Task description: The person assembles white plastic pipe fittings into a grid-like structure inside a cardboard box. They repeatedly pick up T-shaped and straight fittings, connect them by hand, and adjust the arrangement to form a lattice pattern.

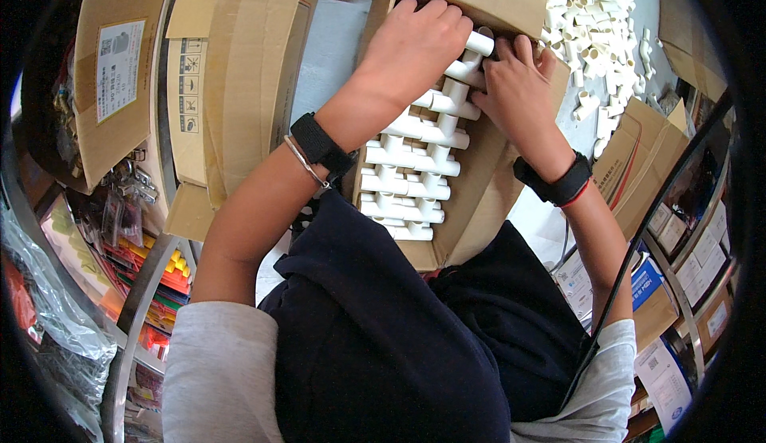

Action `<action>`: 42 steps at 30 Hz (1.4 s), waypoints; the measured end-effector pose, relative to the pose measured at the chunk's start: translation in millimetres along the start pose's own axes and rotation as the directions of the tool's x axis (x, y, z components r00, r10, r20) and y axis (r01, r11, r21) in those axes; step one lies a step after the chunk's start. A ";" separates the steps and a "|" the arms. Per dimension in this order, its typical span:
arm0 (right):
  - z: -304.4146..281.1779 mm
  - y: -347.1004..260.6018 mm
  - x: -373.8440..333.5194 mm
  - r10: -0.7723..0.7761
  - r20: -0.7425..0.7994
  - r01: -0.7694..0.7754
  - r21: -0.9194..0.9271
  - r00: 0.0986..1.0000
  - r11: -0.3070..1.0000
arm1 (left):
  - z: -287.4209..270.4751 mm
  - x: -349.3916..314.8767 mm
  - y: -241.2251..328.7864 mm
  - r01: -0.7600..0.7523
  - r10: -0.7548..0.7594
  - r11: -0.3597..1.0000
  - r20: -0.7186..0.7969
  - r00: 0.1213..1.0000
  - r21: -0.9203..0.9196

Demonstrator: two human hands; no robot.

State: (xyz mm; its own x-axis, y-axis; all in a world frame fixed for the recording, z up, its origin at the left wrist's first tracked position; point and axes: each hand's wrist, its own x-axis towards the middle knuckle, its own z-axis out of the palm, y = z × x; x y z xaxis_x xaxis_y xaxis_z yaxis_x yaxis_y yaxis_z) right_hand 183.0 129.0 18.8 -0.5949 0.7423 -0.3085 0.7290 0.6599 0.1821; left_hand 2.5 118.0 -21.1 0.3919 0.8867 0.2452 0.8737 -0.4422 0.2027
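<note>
An open cardboard box [479,212] stands before me, with white plastic pipe tees [415,156] laid in it in two columns. At its far end my left hand [419,44] is closed, fingers curled down, around a white pipe tee [479,43] whose end sticks out past the knuckles. My right hand [519,84] is beside it at the box's right side, fingers bent and closed, the thumb against the tees of the upper rows. The right fingertips are partly hidden, so what they grip does not show. Both wrists wear black bands.
A heap of loose white pipe fittings [586,36] lies on the table at the far right. To the left stands a closed cardboard box [255,68], and beyond it an open carton [112,84]. Another carton [638,156] sits at the right. A dark cable [638,244] runs past my right arm.
</note>
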 end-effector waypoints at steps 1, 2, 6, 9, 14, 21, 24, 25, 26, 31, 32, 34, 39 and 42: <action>0.2 -1.0 0.6 -0.001 0.002 0.001 0.001 1.000 1.000 | 0.0 0.0 0.1 0.001 -0.001 1.000 -0.001 1.000 0.003; 1.0 -1.9 1.9 -0.003 0.003 0.003 -0.016 1.000 1.000 | 0.1 0.2 0.1 0.001 -0.001 1.000 -0.003 1.000 0.007; 4.9 -5.2 5.8 -0.011 0.008 0.012 -0.080 1.000 0.997 | 0.0 0.0 -0.2 -0.001 0.001 1.000 0.010 1.000 0.006; 6.5 -8.3 7.4 -0.030 0.044 0.036 -0.135 0.999 0.990 | -0.3 -0.5 -0.5 -0.003 0.003 1.000 0.012 1.000 -0.001; 8.0 -10.9 9.6 -0.024 0.073 0.037 -0.187 0.997 0.982 | 0.9 -0.6 -0.3 -0.003 0.003 1.000 0.010 1.000 -0.013; 10.7 -11.0 11.2 -0.011 0.071 0.025 -0.207 0.997 0.978 | 0.5 -0.8 -1.0 -0.014 0.014 1.000 0.012 1.000 -0.017; 10.0 -10.8 10.3 -0.015 0.095 0.033 -0.194 0.995 0.981 | -0.5 -1.1 -1.5 -0.015 0.015 1.000 0.032 0.999 -0.014; 9.8 -10.3 9.3 -0.016 0.107 0.035 -0.185 0.994 0.982 | -0.7 -1.3 -1.7 -0.016 0.016 1.000 0.029 0.999 -0.013; 9.4 -9.5 7.0 -0.022 0.107 0.039 -0.159 0.994 0.986 | -0.6 -1.2 -1.9 -0.016 0.016 1.000 0.026 1.000 -0.013; 10.5 -6.5 -6.2 -0.070 -0.021 0.066 -0.152 0.997 0.986 | 1.0 -0.7 -0.9 -0.007 0.008 1.000 0.011 1.000 -0.015; 11.2 -6.2 -6.7 -0.074 -0.043 0.067 -0.148 0.996 0.987 | 1.2 -0.7 -0.8 -0.007 0.008 1.000 0.012 1.000 -0.012; 12.3 -6.4 -6.7 -0.060 -0.013 0.057 -0.147 0.998 0.987 | 1.3 -0.7 -0.7 -0.008 0.009 1.000 0.016 1.000 -0.011; 9.5 -2.4 -8.1 -0.036 0.006 0.037 -0.095 0.999 0.995 | 1.2 -0.4 -0.9 -0.004 0.005 1.000 0.034 0.999 -0.006; 8.8 -0.8 -9.3 -0.058 -0.063 0.051 -0.106 0.996 0.993 | 0.9 -0.5 -0.8 -0.016 0.016 1.000 0.043 0.999 0.001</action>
State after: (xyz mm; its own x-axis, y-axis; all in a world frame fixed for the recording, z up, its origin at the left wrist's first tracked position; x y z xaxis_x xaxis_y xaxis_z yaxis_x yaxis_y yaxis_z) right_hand 190.9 120.5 13.3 -0.6562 0.7086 -0.2593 0.6577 0.7056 0.2637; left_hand 1.9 118.0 -22.2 0.4178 0.8845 0.2077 0.8677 -0.4563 0.1973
